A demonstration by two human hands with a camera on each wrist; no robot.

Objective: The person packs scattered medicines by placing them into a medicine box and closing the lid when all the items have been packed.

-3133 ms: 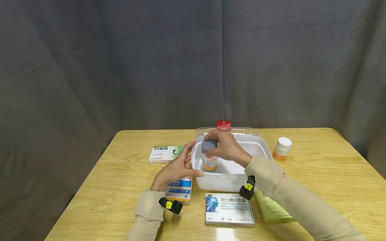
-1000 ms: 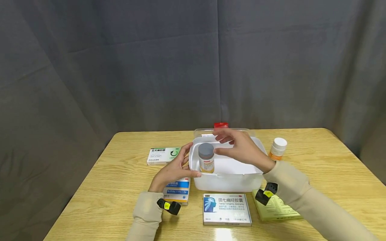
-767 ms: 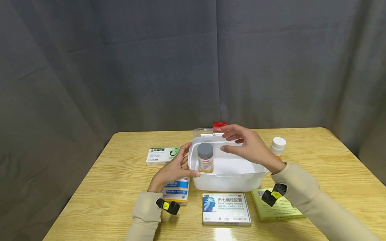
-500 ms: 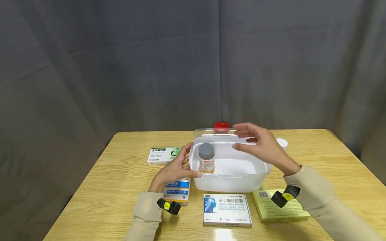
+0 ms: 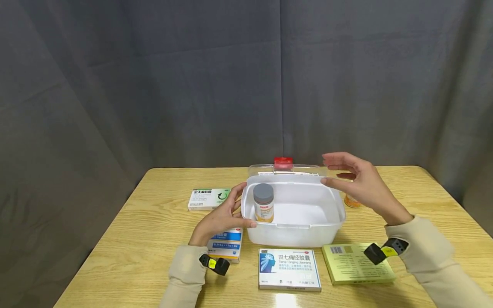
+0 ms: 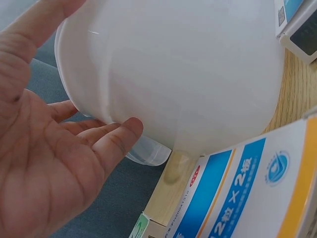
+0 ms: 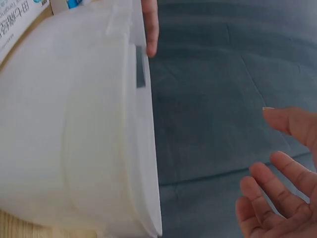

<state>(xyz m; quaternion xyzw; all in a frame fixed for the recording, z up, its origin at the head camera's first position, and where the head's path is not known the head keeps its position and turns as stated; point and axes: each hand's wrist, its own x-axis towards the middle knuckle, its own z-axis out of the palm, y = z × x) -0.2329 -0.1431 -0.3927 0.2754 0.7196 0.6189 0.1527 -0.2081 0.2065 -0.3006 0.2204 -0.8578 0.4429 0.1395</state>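
A grey-capped pill bottle (image 5: 263, 202) stands upright inside the white plastic storage box (image 5: 296, 234), at its left end. My left hand (image 5: 225, 216) holds that end, thumb over the front rim and fingers along the outer left wall; the left wrist view shows the fingertips against the wall (image 6: 188, 64). With fingers spread and nothing between them, my right hand (image 5: 356, 182) hovers past the box's right rear corner. It overlaps a second pill bottle (image 5: 352, 201), whose orange-labelled lower part shows while its white cap is hidden. In the right wrist view the right fingers (image 7: 270, 196) are apart from the box.
The box's clear lid (image 5: 265, 170) with a red latch (image 5: 283, 162) hangs behind it. Medicine boxes lie around: a green-white one (image 5: 208, 199), a blue-white one (image 5: 226, 246) by my left wrist, a white one (image 5: 289, 269) in front, a yellow-green one (image 5: 358, 265) at right.
My right hand lets go of the grey-capped bottle in the box, then moves right across the box to the white-capped bottle outside. My left hand stays at the box's left end.
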